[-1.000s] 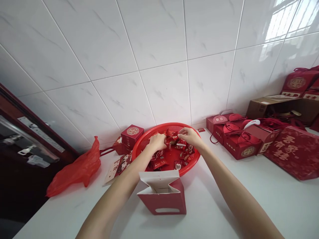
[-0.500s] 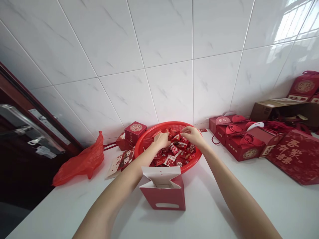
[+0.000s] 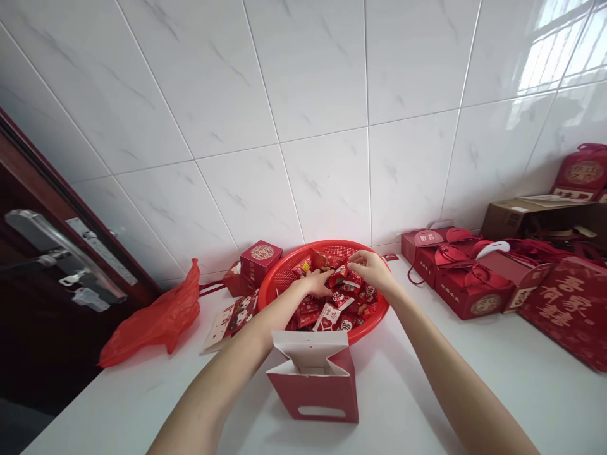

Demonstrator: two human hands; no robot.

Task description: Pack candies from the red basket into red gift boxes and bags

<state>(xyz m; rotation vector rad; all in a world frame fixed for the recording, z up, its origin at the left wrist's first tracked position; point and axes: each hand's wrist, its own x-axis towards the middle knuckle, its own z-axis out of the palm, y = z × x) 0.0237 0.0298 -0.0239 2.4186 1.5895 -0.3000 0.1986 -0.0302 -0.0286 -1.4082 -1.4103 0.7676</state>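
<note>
A red plastic basket [image 3: 268, 292] holds many red-wrapped candies [image 3: 327, 317], some with white patches and printed characters. My left hand [image 3: 317, 284] reaches in among them near the middle, its fingers apart and partly hidden by wrappers. At the basket's right side, my right hand [image 3: 372, 270] has its thumb and fingertips pinched on a red candy packet [image 3: 338, 274]. In front of the basket, between my forearms, stands a dark red paper gift box [image 3: 315, 395] with its top flaps up and an oval slot in the front.
Several red gift boxes [image 3: 474, 294] sit at the right, beside a large red bag [image 3: 569, 309] and a brown carton [image 3: 509, 218]. Leftward lie a red plastic bag [image 3: 156, 322], a small closed box [image 3: 260, 262] and printed cards [image 3: 232, 319]. A tiled wall [image 3: 327, 183] rises behind.
The view has tilted up slightly, so everything sits lower. My left hand has shifted right and its fingers have parted among the candies. A candy packet now shows at my right fingertips.
</note>
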